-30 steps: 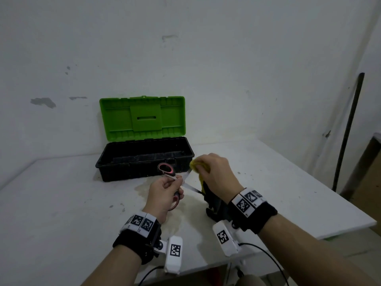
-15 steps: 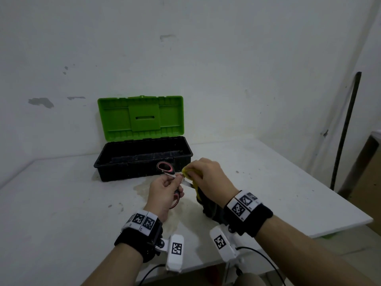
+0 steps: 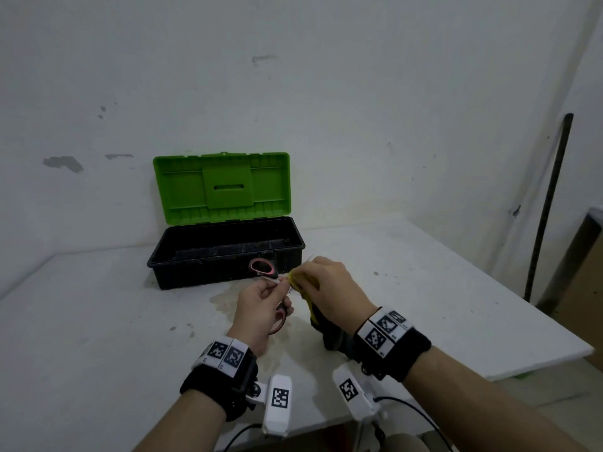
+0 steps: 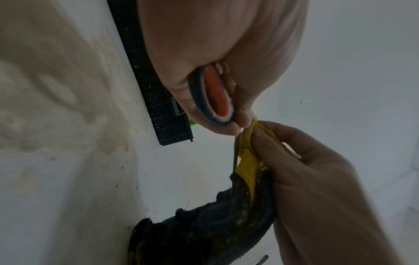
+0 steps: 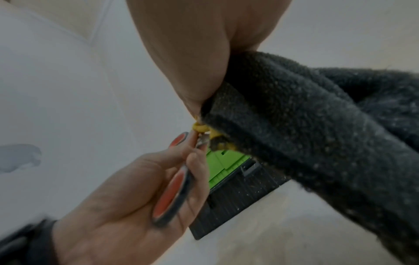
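My left hand [image 3: 266, 300] grips a pair of scissors [image 3: 261, 267] with red-and-black handle loops, held above the white table [image 3: 98, 321]. One loop sticks up past the fingers and the other sits in the palm [image 4: 215, 96]. My right hand [image 3: 326, 285] pinches the yellow edge of a dark grey cloth [image 3: 329, 336] around the scissors' blade, right against the left fingers. The cloth [image 4: 215, 224] hangs down from that hand to the table. In the right wrist view the cloth [image 5: 317, 125] fills the right side and the scissors [image 5: 172, 193] lie in the left hand [image 5: 108, 211]. The blade is mostly hidden.
An open toolbox [image 3: 156, 261] with a black body and an upright green lid [image 3: 222, 187] stands just behind the hands, against the wall. A dark rod [image 3: 548, 203] leans on the right wall. The table's right edge [image 3: 522, 321] and front edge are close.
My right hand has slid the cloth left along the blade towards the left hand. The bare blade that showed between the hands is now covered.
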Tool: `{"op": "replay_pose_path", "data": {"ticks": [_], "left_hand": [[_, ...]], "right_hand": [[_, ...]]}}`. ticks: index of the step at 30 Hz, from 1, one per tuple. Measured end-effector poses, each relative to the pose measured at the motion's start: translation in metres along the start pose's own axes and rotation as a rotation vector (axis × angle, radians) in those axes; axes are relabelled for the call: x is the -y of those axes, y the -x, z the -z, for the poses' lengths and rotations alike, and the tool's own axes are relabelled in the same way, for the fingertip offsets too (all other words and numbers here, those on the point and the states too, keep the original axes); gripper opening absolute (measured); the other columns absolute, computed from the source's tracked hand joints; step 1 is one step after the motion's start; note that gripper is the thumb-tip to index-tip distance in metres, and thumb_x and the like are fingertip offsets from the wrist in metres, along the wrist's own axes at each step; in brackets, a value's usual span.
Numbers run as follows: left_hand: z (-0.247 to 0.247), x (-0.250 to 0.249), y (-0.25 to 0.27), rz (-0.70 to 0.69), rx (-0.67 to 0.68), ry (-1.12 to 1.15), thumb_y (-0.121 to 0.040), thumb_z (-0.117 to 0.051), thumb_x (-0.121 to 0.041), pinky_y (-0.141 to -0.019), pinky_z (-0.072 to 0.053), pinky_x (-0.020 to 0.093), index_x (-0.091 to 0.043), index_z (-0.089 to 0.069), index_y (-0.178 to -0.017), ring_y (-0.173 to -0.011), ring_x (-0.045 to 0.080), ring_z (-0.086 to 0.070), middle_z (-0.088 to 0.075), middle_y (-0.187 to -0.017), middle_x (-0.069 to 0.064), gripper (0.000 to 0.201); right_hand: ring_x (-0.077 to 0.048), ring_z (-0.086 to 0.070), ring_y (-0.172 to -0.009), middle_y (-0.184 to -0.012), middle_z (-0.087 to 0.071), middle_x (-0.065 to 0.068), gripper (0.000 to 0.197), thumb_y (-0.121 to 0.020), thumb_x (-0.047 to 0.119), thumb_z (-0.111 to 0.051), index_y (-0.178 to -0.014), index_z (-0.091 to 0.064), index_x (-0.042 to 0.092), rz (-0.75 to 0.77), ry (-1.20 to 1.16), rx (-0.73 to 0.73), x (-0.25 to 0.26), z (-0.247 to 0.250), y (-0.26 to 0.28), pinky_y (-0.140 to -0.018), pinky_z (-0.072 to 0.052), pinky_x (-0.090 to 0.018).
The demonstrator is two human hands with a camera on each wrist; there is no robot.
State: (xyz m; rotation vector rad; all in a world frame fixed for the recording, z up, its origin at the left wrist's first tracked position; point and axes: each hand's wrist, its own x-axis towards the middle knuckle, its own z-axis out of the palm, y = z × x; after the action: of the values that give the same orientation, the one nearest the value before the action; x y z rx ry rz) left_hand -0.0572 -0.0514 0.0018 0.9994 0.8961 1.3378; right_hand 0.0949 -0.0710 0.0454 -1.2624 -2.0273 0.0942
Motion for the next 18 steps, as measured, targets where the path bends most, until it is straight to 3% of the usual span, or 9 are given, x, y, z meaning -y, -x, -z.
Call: {"op": "replay_pose_path", "data": {"ticks": [5, 8, 12, 14, 18], "left_hand": [[0.004, 0.005, 0.000, 0.004, -0.017, -0.031, -0.095, -0.065, -0.010, -0.054, -0.053, 0.025, 0.000, -0.066, -0.091, -0.055, 0.015, -0.055, -0.057, -0.062, 0.008, 0.010], [0.005, 0.006, -0.002, -0.001, -0.026, -0.031, -0.095, -0.065, -0.010, -0.055, -0.053, 0.026, 0.001, -0.066, -0.097, -0.056, 0.015, -0.056, -0.058, -0.064, 0.009, 0.011], [0.002, 0.004, -0.002, -0.026, -0.002, -0.053, -0.096, -0.063, -0.006, -0.055, -0.053, 0.026, 0.004, -0.064, -0.093, -0.057, 0.016, -0.056, -0.058, -0.065, 0.010, 0.011], [0.002, 0.004, -0.001, -0.027, -0.002, -0.057, -0.096, -0.063, -0.008, -0.055, -0.053, 0.025, 0.004, -0.064, -0.093, -0.056, 0.015, -0.056, -0.058, -0.063, 0.009, 0.012], [0.007, 0.006, -0.001, -0.018, -0.027, -0.071, -0.095, -0.065, -0.010, -0.055, -0.054, 0.025, 0.005, -0.065, -0.093, -0.055, 0.014, -0.056, -0.057, -0.062, 0.010, 0.015]], "right_hand": [[-0.019, -0.059, -0.081, -0.086, -0.063, 0.001, 0.014, -0.094, 0.020, -0.057, -0.088, -0.070, 0.021, -0.157, 0.077, -0.118, -0.027, 0.011, -0.019, -0.070, -0.042, -0.025], [-0.016, -0.058, -0.082, -0.087, -0.064, 0.001, 0.013, -0.094, 0.022, -0.059, -0.092, -0.072, 0.022, -0.125, 0.050, -0.129, -0.023, 0.012, -0.017, -0.072, -0.043, -0.025], [-0.021, -0.061, -0.083, -0.094, -0.064, -0.002, 0.016, -0.095, 0.027, -0.058, -0.098, -0.072, 0.020, -0.014, -0.003, 0.014, -0.007, -0.006, -0.004, -0.075, -0.052, -0.037], [-0.022, -0.061, -0.081, -0.092, -0.063, -0.003, 0.016, -0.096, 0.027, -0.057, -0.097, -0.071, 0.020, -0.052, 0.014, -0.015, -0.014, -0.007, -0.008, -0.074, -0.052, -0.039], [-0.022, -0.059, -0.081, -0.087, -0.061, -0.002, 0.016, -0.096, 0.024, -0.056, -0.093, -0.071, 0.020, -0.182, 0.087, -0.113, -0.029, 0.008, -0.020, -0.071, -0.047, -0.031]]}}
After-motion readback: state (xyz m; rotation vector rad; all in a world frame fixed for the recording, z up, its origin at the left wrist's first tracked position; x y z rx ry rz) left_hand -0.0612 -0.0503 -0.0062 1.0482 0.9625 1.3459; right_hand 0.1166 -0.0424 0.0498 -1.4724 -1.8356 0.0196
